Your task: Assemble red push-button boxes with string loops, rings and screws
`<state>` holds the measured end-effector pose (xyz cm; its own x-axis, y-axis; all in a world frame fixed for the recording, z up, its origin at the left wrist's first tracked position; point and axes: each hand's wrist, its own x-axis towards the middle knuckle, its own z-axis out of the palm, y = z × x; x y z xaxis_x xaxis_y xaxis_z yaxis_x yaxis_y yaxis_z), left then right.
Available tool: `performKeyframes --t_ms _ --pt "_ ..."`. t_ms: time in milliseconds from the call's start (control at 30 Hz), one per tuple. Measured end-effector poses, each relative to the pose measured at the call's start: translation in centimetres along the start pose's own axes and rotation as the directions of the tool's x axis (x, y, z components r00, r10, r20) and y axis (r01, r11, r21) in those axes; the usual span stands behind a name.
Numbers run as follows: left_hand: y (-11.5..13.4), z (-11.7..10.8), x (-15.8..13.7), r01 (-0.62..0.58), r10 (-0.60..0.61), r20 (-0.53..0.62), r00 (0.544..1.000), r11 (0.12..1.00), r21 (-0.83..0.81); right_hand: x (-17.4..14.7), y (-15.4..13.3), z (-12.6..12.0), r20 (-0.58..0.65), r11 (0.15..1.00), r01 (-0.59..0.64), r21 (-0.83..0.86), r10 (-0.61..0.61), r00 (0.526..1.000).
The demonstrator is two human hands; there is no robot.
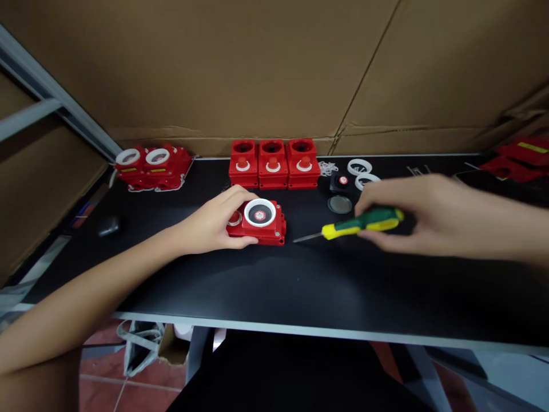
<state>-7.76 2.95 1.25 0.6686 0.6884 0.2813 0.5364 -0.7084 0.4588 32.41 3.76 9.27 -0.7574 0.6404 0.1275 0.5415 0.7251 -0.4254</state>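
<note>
My left hand (221,221) grips a red box (270,233) lying on the black table. A white ring surrounds a dark round window on the box's top, and screws show at its right corners. Between the fingers of my right hand (412,212) is a screwdriver (358,224) with a green and yellow handle. Its metal tip points left and stands just right of the box, apart from it. Behind my right hand lie two white rings (359,166), a clear round disc (340,204) and a small black part (342,182) with a red and white mark.
Three red boxes (273,166) stand in a row at the back. More red housings (154,166) with white rings sit at the back left, others (521,160) at the far right. A black object (109,226) lies on the left. Cardboard (257,68) walls the back.
</note>
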Motion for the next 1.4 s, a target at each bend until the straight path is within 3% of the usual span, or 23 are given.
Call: performKeyframes --t_ms 67,133,233,300,367,500,533,600,700,867,1067,1400 --pt "0.3 0.2 0.0 -0.011 0.012 0.004 1.000 1.000 -0.013 1.0 -0.8 -2.4 -0.096 0.998 0.063 0.004 -0.062 0.993" --pt "0.7 0.4 0.1 -0.024 0.024 0.013 1.000 0.999 -0.022 2.2 -1.5 -3.6 -0.210 0.996 0.042 0.078 -0.025 0.977" --pt "1.2 0.5 0.1 -0.039 0.040 0.020 0.999 0.999 -0.033 4.9 -2.3 -2.8 -0.334 0.908 0.031 0.419 0.123 0.934" --pt "1.5 0.5 0.0 -0.046 0.047 0.017 0.999 0.998 -0.038 6.9 -2.9 -1.4 -0.340 0.684 0.130 0.718 0.182 0.923" --pt "1.8 0.6 -0.1 -0.056 0.057 0.009 0.998 0.998 -0.034 8.5 -3.7 -0.3 -0.318 0.475 0.203 0.856 0.175 0.932" --pt "2.8 1.2 -0.3 -0.080 0.080 0.000 0.997 0.997 -0.017 9.3 -5.5 0.3 -0.254 0.223 0.198 0.955 0.264 0.930" --pt "3.1 1.4 -0.4 -0.082 0.082 0.000 0.997 0.997 -0.013 9.1 -5.8 0.3 -0.237 0.178 0.198 0.964 0.236 0.942" --pt "3.8 1.8 -0.5 -0.099 0.099 0.000 0.995 0.995 0.000 8.7 -6.3 0.3 -0.178 0.180 0.157 0.971 0.103 0.979" --pt "4.5 2.1 -0.6 -0.126 0.126 0.022 0.992 0.992 0.011 8.4 -6.6 1.1 -0.078 0.290 0.078 0.954 -0.011 0.997" --pt "4.4 1.8 -0.7 -0.118 0.117 0.041 0.992 0.993 0.014 8.7 -6.5 3.1 -0.111 0.207 0.113 0.972 -0.019 0.994" --pt "4.2 1.3 -0.7 -0.128 0.125 0.062 0.990 0.990 0.052 8.6 -5.9 4.0 -0.087 0.130 0.100 0.986 -0.100 0.991" --pt "4.1 1.1 -0.6 -0.147 0.144 0.055 0.988 0.988 0.049 8.9 -6.2 4.4 -0.072 0.159 0.085 0.984 -0.084 0.994"
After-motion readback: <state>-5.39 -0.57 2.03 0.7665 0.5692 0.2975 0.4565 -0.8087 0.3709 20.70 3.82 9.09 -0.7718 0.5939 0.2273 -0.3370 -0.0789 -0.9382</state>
